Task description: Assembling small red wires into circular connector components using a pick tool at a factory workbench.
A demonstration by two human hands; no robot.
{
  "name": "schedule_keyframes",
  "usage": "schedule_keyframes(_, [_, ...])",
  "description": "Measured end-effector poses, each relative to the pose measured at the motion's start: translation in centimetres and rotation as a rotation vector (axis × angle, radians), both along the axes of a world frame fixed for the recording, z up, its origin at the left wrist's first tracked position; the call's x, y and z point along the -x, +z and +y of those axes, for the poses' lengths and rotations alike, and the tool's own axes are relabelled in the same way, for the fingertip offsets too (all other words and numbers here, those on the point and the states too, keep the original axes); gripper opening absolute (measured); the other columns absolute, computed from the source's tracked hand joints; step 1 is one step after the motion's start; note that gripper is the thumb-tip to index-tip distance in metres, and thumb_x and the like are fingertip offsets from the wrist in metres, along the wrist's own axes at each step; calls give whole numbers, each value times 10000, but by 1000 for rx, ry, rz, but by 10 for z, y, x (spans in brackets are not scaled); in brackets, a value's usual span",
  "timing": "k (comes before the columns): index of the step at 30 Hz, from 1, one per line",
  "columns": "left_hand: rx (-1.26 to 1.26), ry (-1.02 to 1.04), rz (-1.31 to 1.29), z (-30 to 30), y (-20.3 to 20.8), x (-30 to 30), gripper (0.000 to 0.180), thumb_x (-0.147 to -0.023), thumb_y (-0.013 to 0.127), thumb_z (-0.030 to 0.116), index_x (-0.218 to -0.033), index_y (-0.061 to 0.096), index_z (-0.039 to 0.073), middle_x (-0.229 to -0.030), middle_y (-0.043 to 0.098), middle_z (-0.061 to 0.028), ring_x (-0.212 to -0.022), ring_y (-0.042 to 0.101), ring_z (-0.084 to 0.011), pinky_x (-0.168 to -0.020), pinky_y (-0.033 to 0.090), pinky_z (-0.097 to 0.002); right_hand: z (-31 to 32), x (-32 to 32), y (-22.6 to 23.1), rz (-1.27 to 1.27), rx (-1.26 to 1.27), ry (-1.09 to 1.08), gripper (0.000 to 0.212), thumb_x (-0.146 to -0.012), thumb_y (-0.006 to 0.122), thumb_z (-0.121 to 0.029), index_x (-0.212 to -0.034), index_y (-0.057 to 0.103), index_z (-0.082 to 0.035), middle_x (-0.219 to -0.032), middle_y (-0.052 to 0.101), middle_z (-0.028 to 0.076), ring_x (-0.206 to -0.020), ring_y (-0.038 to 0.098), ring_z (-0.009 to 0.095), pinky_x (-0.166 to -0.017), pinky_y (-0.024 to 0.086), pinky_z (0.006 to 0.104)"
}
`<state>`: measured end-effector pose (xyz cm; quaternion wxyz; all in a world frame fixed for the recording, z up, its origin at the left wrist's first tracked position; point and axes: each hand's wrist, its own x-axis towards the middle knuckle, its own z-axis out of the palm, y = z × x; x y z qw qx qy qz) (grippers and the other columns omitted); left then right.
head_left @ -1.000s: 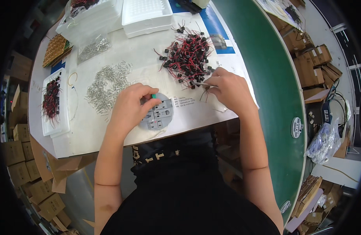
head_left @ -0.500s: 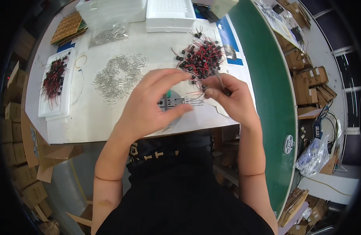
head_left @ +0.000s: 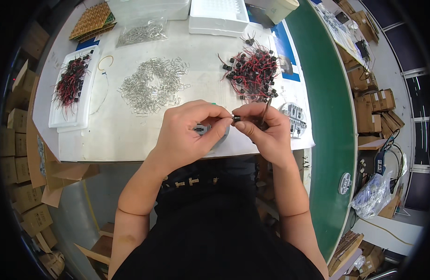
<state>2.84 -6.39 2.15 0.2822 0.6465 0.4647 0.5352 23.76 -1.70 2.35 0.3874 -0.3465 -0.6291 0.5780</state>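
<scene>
My left hand [head_left: 196, 128] is closed, thumb and forefinger pinched at one end of a small black cylindrical part [head_left: 236, 119]; whatever tiny piece sits in that pinch is hidden. Thumb and forefinger of my right hand [head_left: 266, 126] grip the other end of this part. A thin dark metal tool [head_left: 267, 108] also sticks up from my right hand, its lower portion covered by the fingers. Under my left hand lies a grey fixture [head_left: 219, 139], mostly hidden. Beyond my right hand is a pile of black parts with red and black wires [head_left: 252, 72].
Loose bent metal clips [head_left: 152, 86] lie spread left of centre, with a bag of clips [head_left: 142, 33] behind. A white tray [head_left: 56, 120] of wired parts stands far left. White foam trays [head_left: 215, 23] stand at the back. A round grey plate [head_left: 295, 122] lies at right.
My hands have come together, and the fingers of my left hand, apart before, are now pinched at the black part. The view has shifted slightly; the round grey plate at right now shows.
</scene>
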Motion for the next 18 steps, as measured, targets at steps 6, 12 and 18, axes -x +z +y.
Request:
schedule_keyframes(6, [314,-73,-192,0,1,-2,70,-919,762,22,-967,744,-27,-875,743,-18,-752,626,-58,-696,515,-230,2,0,-10,-43,-280,41,208,-926,796,25,-1126,741,3,-1004,726,18,-861,635,60,-741,511,214])
schedule_keyframes(12, [393,-165,-296,0,-12,0,96,-940,755,36,-988,739,-46,-874,732,-15,-745,621,-56,-682,511,-231,-9,-1,-16,98,67,13,215,-906,788,58,-1102,751,-23,-995,701,34,-867,642,85,-729,502,205])
schedule_keyframes(18, [613,-204,-578,-4,-8,0,120,-957,754,56,-1012,736,-50,-864,717,-25,-740,637,-61,-679,515,-227,-2,3,-24,91,-277,12,213,-927,772,60,-1125,733,-9,-1040,687,35,-890,643,87,-753,521,224])
